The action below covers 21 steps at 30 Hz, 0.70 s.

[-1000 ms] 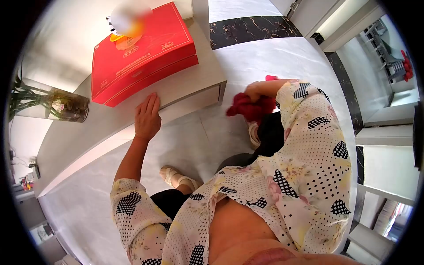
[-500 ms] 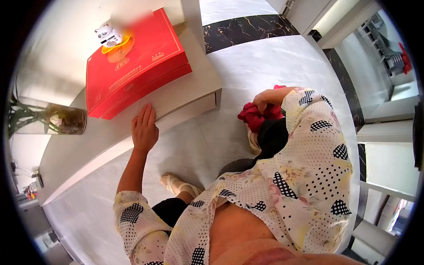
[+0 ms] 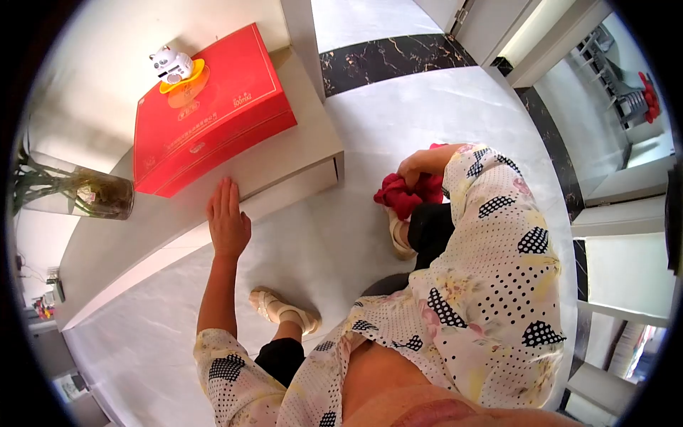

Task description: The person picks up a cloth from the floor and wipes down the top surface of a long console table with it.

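Observation:
My left hand (image 3: 229, 219) lies flat, fingers stretched out, on the edge of the pale cabinet top (image 3: 302, 139), just in front of a large red gift box (image 3: 213, 107). A crumpled red cloth (image 3: 402, 196) hangs from my right hand (image 3: 418, 165), which is closed around it beside my leg. On the box stands a small white cat-shaped device (image 3: 171, 65) on a yellow base (image 3: 192, 75). Left of the box is a glass vase (image 3: 110, 196) with green stems and water in it.
A drawer front (image 3: 292, 179) runs along the cabinet's near side. My sandalled feet (image 3: 284, 309) stand on the pale tiled floor (image 3: 306, 235). A black marble strip (image 3: 398, 60) crosses the floor ahead, with a doorway at the right.
The view has shifted slightly, so the box and cabinet sit further left. My left hand stays at the cabinet edge, and my right hand keeps hold of the red cloth.

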{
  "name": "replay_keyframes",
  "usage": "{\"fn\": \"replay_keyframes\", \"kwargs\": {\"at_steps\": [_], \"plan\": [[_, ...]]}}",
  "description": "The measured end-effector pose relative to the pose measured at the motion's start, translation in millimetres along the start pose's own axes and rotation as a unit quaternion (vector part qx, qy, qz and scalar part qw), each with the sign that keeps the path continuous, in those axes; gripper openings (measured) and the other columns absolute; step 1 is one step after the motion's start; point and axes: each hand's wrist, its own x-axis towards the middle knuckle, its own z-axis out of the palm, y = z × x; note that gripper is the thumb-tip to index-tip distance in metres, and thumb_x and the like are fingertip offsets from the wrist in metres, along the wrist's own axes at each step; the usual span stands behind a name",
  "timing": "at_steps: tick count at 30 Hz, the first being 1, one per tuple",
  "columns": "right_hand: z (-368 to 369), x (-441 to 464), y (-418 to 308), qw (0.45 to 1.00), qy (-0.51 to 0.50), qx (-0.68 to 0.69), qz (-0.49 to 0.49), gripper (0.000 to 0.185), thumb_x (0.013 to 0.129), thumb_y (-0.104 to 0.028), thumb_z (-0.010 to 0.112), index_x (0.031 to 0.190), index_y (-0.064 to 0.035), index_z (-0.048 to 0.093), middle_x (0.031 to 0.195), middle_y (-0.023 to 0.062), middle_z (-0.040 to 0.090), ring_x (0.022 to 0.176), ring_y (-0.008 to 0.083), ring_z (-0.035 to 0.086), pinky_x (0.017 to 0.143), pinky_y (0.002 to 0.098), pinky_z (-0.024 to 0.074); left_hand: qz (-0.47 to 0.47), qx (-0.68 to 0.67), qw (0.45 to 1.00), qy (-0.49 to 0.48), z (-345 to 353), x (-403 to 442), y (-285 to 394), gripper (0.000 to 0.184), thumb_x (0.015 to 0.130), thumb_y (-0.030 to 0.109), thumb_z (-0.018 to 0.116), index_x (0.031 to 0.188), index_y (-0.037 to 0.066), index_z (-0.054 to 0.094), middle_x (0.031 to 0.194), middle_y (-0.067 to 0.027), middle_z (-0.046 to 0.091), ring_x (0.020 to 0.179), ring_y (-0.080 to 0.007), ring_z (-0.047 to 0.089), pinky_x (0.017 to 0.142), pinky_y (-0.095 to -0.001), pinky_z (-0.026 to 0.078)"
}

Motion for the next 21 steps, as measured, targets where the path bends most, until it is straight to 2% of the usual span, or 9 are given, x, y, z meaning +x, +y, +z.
{"fn": "replay_keyframes", "kwargs": {"at_steps": [8, 12, 13, 14, 15, 16, 17, 20, 21], "plan": [[0.4, -9.7, 23.0, 0.992, 0.112, 0.031, -0.04, 0.038, 0.073, -0.027, 0.066, 0.104, -0.0052, 0.067, 0.097, 0.0235, 0.067, 0.088, 0.036, 0.065, 0.077, 0.0418, 0.0499, -0.03, 0.005, 0.996, -0.086, -10.7, -28.1, -11.4, 0.074, 0.071, -0.002, 0.06, 0.14, -0.001, 0.034, 0.147, -0.0214, 0.033, 0.137, -0.035, 0.03, 0.11, -0.0465, 0.028], [22.6, -30.5, 105.5, 0.936, 0.335, 0.095, -0.056, 0.038, 0.073, -0.028, 0.066, 0.104, -0.0051, 0.067, 0.097, 0.0238, 0.067, 0.088, 0.0363, 0.065, 0.077, 0.0418, 0.0499, -0.029, -0.098, 0.976, -0.195, -35.9, -79.9, 24.8, 0.069, 0.072, 0.005, 0.065, 0.136, 0.002, 0.041, 0.144, -0.023, 0.036, 0.134, -0.037, 0.035, 0.104, -0.0484, 0.036], [37.1, -15.4, 124.1, 0.898, 0.428, 0.106, -0.001, 0.038, 0.074, -0.028, 0.066, 0.104, -0.0051, 0.067, 0.097, 0.0238, 0.067, 0.088, 0.0363, 0.065, 0.077, 0.0418, 0.0499, -0.026, -0.12, 0.963, -0.242, 1.9, -89.6, -32.9, 0.068, 0.073, 0.008, 0.067, 0.136, 0.004, 0.041, 0.145, -0.0224, 0.035, 0.133, -0.0375, 0.036, 0.104, -0.0487, 0.037], [65.1, -12.0, 160.5, 0.855, 0.502, 0.084, 0.102, 0.041, 0.075, -0.031, 0.065, 0.106, -0.0045, 0.066, 0.1, 0.0255, 0.065, 0.094, 0.0411, 0.063, 0.077, 0.0442, 0.05, -0.04, -0.145, 0.949, -0.276, 4.3, -107.8, -38.9, 0.067, 0.075, 0.01, 0.067, 0.136, 0.006, 0.042, 0.145, -0.0214, 0.036, 0.132, -0.0369, 0.037, 0.105, -0.047, 0.037], [101.9, -21.6, 161.5, 0.766, 0.58, 0.197, 0.196, 0.042, 0.076, -0.033, 0.064, 0.106, -0.0037, 0.065, 0.103, 0.0259, 0.064, 0.099, 0.0424, 0.061, 0.08, 0.0472, 0.0493, -0.055, -0.198, 0.935, -0.288, 11.0, -127.5, -48.2, 0.065, 0.077, 0.013, 0.067, 0.136, 0.007, 0.043, 0.144, -0.0214, 0.038, 0.132, -0.0365, 0.038, 0.106, -0.0444, 0.036], [134.5, -32.8, 161.9, 0.72, 0.592, 0.178, 0.315, 0.045, 0.075, -0.036, 0.066, 0.106, -0.0026, 0.064, 0.103, 0.0262, 0.064, 0.101, 0.0442, 0.059, 0.081, 0.0488, 0.0488, -0.068, -0.201, 0.934, -0.286, 14.9, -145.7, -52.7, 0.064, 0.077, 0.015, 0.068, 0.136, 0.006, 0.044, 0.137, -0.0227, 0.046, 0.125, -0.0355, 0.047, 0.102, -0.0413, 0.041], [152.9, -89.8, 63.9, 0.691, 0.591, 0.212, 0.357, 0.045, 0.075, -0.035, 0.066, 0.104, -0.0013, 0.064, 0.105, 0.0274, 0.063, 0.102, 0.044, 0.059, 0.083, 0.0494, 0.0493, -0.143, -0.258, 0.9, -0.321, 14.2, -155.8, -54.4, 0.063, 0.08, 0.018, 0.069, 0.137, 0.006, 0.044, 0.135, -0.0218, 0.049, 0.122, -0.0331, 0.051, 0.099, -0.0406, 0.045], [305.1, -44.6, 175.5, 0.663, 0.556, 0.144, 0.48, 0.044, 0.074, -0.026, 0.066, 0.11, -0.0011, 0.063, 0.107, 0.0272, 0.062, 0.103, 0.0423, 0.06, 0.089, 0.0505, 0.0486, -0.34, -0.453, 0.734, -0.375, 15.1, -172.8, -65.8, 0.06, 0.085, 0.022, 0.069, 0.138, 0.008, 0.043, 0.129, -0.0212, 0.055, 0.115, -0.0283, 0.058, 0.091, -0.0377, 0.051], [318.1, -51.5, 153.8, 0.62, 0.559, 0.174, 0.522, 0.051, 0.073, -0.024, 0.067, 0.119, -0.0028, 0.058, 0.112, 0.0262, 0.06, 0.106, 0.0416, 0.058, 0.092, 0.0507, 0.0462, -0.393, -0.515, 0.661, -0.378, 15.2, -172.9, -72.5, 0.059, 0.086, 0.023, 0.068, 0.138, 0.009, 0.043, 0.127, -0.0214, 0.057, 0.113, -0.0271, 0.06, 0.089, -0.0366, 0.052]]}}
